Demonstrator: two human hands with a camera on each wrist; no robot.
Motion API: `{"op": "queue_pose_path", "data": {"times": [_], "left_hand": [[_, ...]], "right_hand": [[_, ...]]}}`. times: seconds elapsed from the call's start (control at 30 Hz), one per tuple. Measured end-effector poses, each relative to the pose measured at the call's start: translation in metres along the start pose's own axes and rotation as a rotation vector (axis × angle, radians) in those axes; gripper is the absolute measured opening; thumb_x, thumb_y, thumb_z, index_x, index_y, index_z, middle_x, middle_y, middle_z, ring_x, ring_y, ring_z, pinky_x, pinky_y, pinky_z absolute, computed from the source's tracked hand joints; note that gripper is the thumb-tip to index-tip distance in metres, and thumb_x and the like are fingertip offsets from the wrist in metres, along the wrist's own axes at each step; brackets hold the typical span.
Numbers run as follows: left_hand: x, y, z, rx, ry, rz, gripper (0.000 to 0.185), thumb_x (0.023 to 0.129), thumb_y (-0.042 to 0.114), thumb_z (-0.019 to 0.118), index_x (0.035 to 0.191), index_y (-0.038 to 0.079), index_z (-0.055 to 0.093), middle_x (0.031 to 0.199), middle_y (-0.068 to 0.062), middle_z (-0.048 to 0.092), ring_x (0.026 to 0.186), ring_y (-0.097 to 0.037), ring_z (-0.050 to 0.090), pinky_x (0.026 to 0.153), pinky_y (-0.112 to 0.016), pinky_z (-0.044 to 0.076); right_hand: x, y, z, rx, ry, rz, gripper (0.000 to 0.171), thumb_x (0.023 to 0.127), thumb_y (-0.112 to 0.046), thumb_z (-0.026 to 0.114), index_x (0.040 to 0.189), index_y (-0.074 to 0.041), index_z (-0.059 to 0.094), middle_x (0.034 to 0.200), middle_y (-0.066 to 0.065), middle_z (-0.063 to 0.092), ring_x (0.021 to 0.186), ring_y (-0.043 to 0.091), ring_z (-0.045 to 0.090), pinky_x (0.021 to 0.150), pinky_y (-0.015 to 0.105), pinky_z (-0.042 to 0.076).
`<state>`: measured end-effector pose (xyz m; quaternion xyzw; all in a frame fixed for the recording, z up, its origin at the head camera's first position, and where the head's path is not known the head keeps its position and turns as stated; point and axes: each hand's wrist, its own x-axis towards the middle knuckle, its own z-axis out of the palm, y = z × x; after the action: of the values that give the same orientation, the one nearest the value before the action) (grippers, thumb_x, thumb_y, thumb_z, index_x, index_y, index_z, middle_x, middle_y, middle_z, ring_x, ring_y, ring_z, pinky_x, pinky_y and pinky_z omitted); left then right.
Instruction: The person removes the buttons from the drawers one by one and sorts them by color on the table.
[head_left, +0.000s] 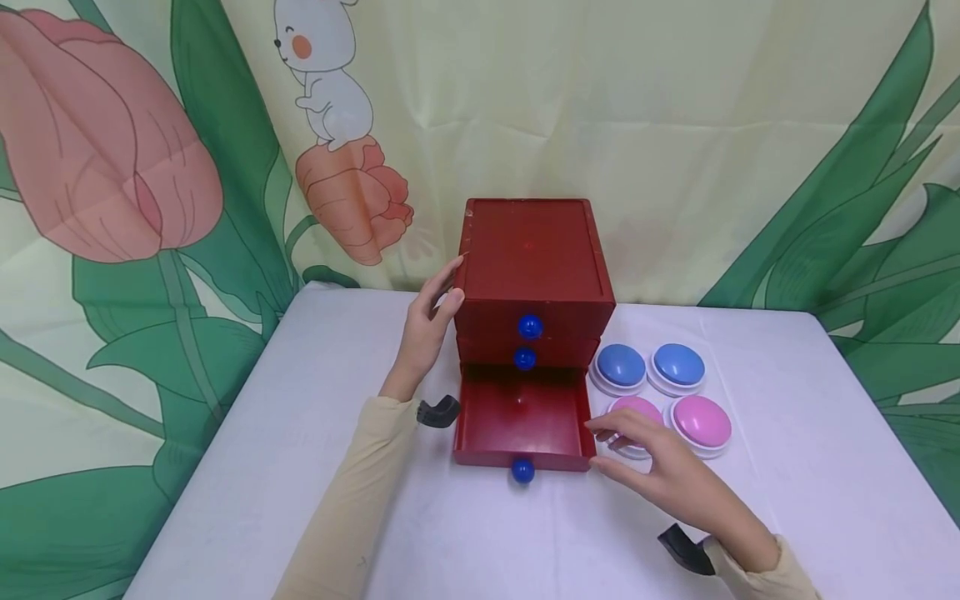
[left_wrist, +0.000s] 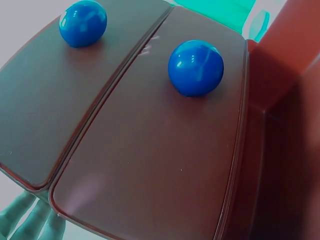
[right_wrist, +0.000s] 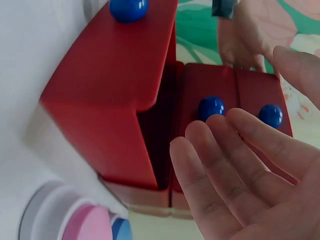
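Note:
A dark red drawer cabinet (head_left: 528, 250) with blue round knobs stands at the back middle of the table. Its bottom drawer (head_left: 517, 417) is pulled out, and nothing lies in it. My left hand (head_left: 427, 333) rests against the cabinet's left side with the fingers extended; its fingertips show at the cabinet's edge in the left wrist view. Beside the right front corner of the pulled-out drawer is my right hand (head_left: 660, 467), its fingers loosely bent and holding nothing. In the right wrist view the palm and fingers of the right hand (right_wrist: 245, 185) face the cabinet.
Right of the cabinet sit two blue push lights (head_left: 621, 365) (head_left: 678, 364) and two pink ones (head_left: 701, 420) (head_left: 636, 407) on white bases; my right hand partly covers the nearer-left pink one. A white cloth covers the table (head_left: 315, 375). A printed curtain (head_left: 600, 100) hangs behind.

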<state>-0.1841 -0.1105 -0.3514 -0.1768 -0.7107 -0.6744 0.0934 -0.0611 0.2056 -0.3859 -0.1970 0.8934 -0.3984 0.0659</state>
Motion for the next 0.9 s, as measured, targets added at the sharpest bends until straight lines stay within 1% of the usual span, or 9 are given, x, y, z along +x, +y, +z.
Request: {"op": "queue_pose_path", "data": {"times": [0.1, 0.17, 0.27, 0.37, 0.6, 0.73, 0.9], "left_hand": [[0.0, 0.001, 0.0, 0.001, 0.0, 0.003, 0.051, 0.101, 0.012, 0.049, 0.151, 0.009, 0.042, 0.152, -0.01, 0.044, 0.139, -0.022, 0.043, 0.11, -0.047, 0.041], [0.0, 0.001, 0.0, 0.001, 0.001, 0.004, 0.05, 0.101, 0.011, 0.049, 0.151, 0.008, 0.042, 0.151, -0.01, 0.044, 0.138, -0.022, 0.043, 0.11, -0.047, 0.041], [0.0, 0.001, 0.0, 0.001, 0.002, 0.002, 0.05, 0.101, 0.012, 0.049, 0.151, 0.008, 0.042, 0.151, -0.011, 0.044, 0.138, -0.022, 0.043, 0.11, -0.046, 0.041], [0.0, 0.0, 0.0, -0.001, 0.001, 0.001, 0.05, 0.101, 0.012, 0.05, 0.151, 0.009, 0.042, 0.151, -0.011, 0.044, 0.138, -0.022, 0.043, 0.11, -0.046, 0.041], [0.0, 0.001, 0.0, -0.004, 0.001, 0.006, 0.05, 0.101, 0.011, 0.049, 0.151, 0.008, 0.041, 0.151, -0.011, 0.044, 0.139, -0.023, 0.043, 0.111, -0.047, 0.041], [0.0, 0.001, 0.0, -0.006, -0.004, 0.007, 0.05, 0.101, 0.011, 0.049, 0.151, 0.008, 0.041, 0.151, -0.011, 0.044, 0.138, -0.022, 0.043, 0.111, -0.047, 0.041], [0.0, 0.001, 0.0, -0.003, -0.007, 0.005, 0.051, 0.101, 0.011, 0.049, 0.151, 0.008, 0.041, 0.151, -0.011, 0.044, 0.138, -0.022, 0.043, 0.11, -0.046, 0.041]], "right_hand": [[0.001, -0.001, 0.004, 0.047, -0.011, -0.06, 0.036, 0.09, -0.032, 0.073, 0.125, -0.026, 0.064, 0.113, -0.006, 0.067, 0.099, 0.014, 0.065, 0.084, 0.031, 0.058], [0.002, 0.0, 0.006, 0.078, -0.027, -0.084, 0.034, 0.091, -0.029, 0.072, 0.124, -0.026, 0.065, 0.11, -0.007, 0.067, 0.098, 0.013, 0.065, 0.083, 0.029, 0.058], [0.004, 0.0, 0.011, 0.089, -0.044, -0.113, 0.032, 0.091, -0.026, 0.073, 0.122, -0.026, 0.065, 0.106, -0.006, 0.067, 0.096, 0.01, 0.064, 0.082, 0.028, 0.058], [0.005, -0.001, 0.015, 0.079, -0.066, -0.108, 0.03, 0.091, -0.028, 0.072, 0.121, -0.024, 0.065, 0.104, -0.005, 0.068, 0.094, 0.007, 0.064, 0.081, 0.027, 0.058], [0.007, -0.007, 0.025, 0.089, -0.126, -0.098, 0.03, 0.093, -0.031, 0.07, 0.118, -0.015, 0.068, 0.101, -0.006, 0.068, 0.088, 0.004, 0.065, 0.082, 0.027, 0.058], [0.007, -0.01, 0.032, 0.101, -0.166, -0.07, 0.03, 0.094, -0.034, 0.068, 0.118, -0.016, 0.068, 0.106, -0.004, 0.068, 0.092, 0.004, 0.066, 0.085, 0.028, 0.057], [0.006, -0.013, 0.04, 0.134, -0.232, -0.012, 0.033, 0.094, -0.034, 0.068, 0.122, -0.016, 0.067, 0.112, 0.001, 0.069, 0.096, 0.006, 0.066, 0.085, 0.024, 0.056]]}}
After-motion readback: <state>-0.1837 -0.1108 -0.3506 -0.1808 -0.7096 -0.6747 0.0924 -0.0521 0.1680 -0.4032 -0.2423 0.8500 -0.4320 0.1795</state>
